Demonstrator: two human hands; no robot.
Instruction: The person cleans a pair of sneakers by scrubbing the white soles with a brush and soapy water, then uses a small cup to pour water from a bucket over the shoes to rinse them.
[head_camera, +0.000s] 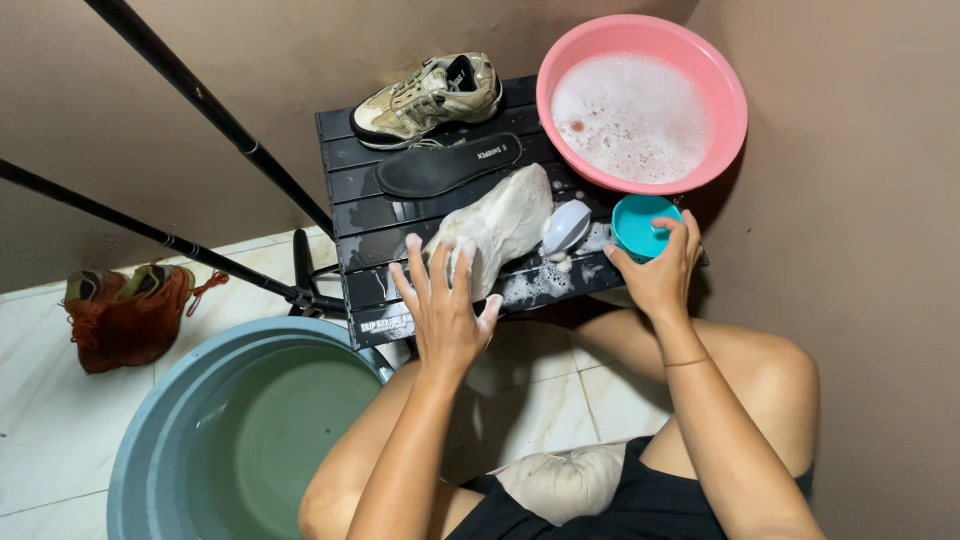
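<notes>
two basins: pink basin (560, 110) holds suds, grey tub (150, 440) water; right hand (660, 270) grips teal cup (635, 225), left hand (445, 305) spread on soapy shoe (505, 225).

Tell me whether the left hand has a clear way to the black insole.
Probably yes. The left hand rests on the soapy shoe, and the black insole lies uncovered on the table just beyond it; only that shoe lies between.

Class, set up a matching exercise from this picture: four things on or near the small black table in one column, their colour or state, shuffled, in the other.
1. basin
2. small cup
3. insole
4. large tub

a. black, lying flat
b. pink, full of suds
c. grey-blue, on the floor
d. teal, held by the right hand

Pairs: 1-b, 2-d, 3-a, 4-c
</notes>
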